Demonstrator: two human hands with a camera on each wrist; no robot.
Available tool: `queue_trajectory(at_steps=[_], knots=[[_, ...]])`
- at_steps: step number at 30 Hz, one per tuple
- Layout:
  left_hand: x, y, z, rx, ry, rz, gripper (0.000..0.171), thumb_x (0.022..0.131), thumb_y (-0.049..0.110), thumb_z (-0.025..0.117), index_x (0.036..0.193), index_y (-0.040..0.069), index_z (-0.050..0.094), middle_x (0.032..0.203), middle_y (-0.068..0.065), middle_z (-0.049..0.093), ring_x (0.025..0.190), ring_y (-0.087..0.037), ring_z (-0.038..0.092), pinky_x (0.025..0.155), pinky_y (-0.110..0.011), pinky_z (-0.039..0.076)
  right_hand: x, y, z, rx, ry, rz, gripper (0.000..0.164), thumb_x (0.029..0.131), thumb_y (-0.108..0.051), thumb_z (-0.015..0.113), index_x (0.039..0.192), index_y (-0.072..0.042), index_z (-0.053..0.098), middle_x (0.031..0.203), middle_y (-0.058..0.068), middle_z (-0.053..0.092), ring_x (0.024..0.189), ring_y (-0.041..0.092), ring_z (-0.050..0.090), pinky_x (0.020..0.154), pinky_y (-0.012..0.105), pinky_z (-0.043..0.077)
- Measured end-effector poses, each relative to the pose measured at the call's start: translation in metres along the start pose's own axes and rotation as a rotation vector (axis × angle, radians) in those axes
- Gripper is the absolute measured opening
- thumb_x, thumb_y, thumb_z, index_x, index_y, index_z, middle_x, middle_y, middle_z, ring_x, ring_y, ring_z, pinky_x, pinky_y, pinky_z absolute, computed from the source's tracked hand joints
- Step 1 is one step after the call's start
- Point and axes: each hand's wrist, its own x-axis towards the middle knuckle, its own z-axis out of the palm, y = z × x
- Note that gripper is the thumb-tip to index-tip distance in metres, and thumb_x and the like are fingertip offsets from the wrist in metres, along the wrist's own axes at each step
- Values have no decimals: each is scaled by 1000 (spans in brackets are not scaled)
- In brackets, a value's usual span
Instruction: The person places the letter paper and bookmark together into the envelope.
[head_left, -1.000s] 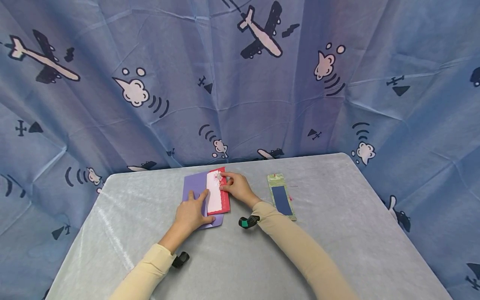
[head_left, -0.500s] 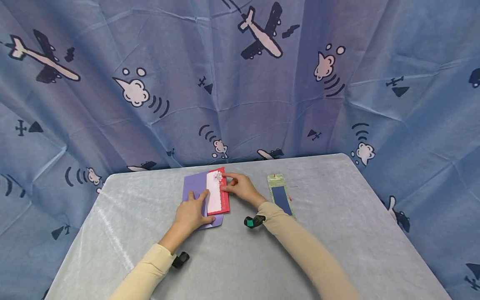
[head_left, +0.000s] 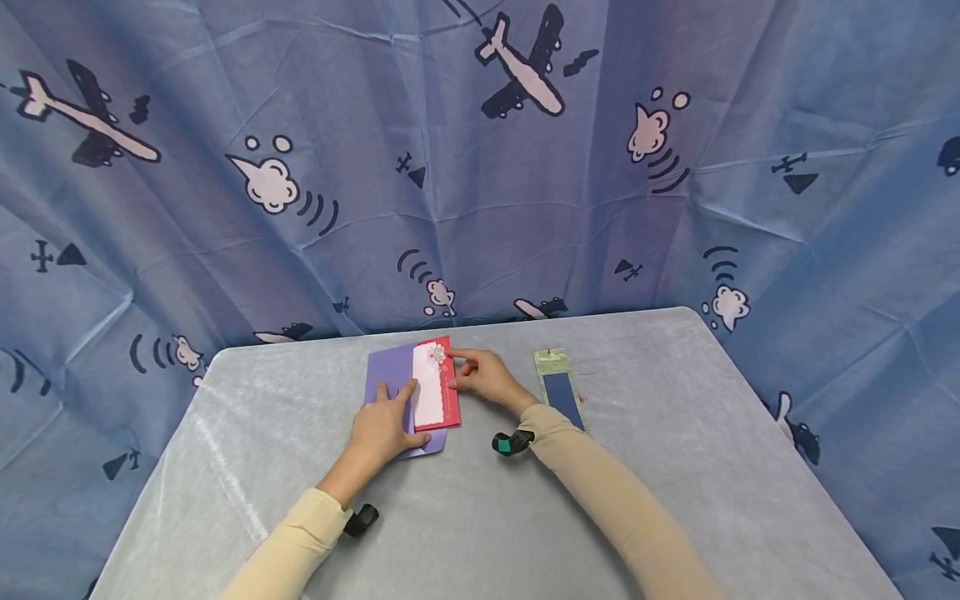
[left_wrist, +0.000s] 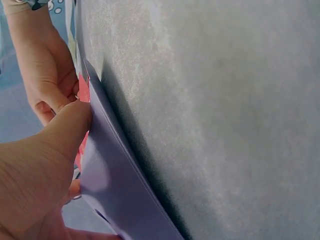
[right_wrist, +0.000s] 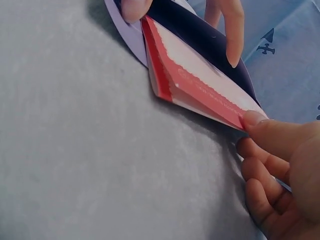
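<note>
A purple envelope-like paper (head_left: 386, 367) lies on the table, and a red and white greeting card (head_left: 429, 400) with a flower decoration rests over its right part. My left hand (head_left: 378, 427) rests on the purple paper with fingers spread. In the left wrist view its thumb (left_wrist: 75, 120) lies along the paper's edge. At the card's right edge, my right hand (head_left: 491, 379) pinches the card. The right wrist view shows the right thumb (right_wrist: 255, 120) on top of the card's corner (right_wrist: 235, 116) and the other fingers curled below; the card's folded layers stand slightly apart.
A green card with a dark blue panel (head_left: 562, 396) lies to the right, its lower end covered by my right sleeve (head_left: 600, 483). The grey cloth-covered table (head_left: 465, 533) ends at the back against a blue airplane-print curtain (head_left: 480, 208).
My right hand has slid slightly rightward along the card's edge, its thumb lower, and more of the flower decoration shows. The left hand and purple paper stay still.
</note>
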Motion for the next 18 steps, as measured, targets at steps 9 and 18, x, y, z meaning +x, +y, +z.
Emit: queue_trajectory(at_steps=[9,18], knots=[[0,0,-1,-1,-3,0,97,67,56,85,148,20,46,139,-38,48,83,-45,69,75,-54,58,2,-1,3,2,13,3,59,80,-9,80,136,-8,60,80,8,68,65,6,51,60,19,41],[-1,1,-3,1,-5,0,97,67,55,85,148,20,46,138,-38,48,79,-42,68,74,-53,58,4,-2,7,5,15,2,60,81,-8,80,137,-9,59,79,8,67,64,6,51,60,19,41]])
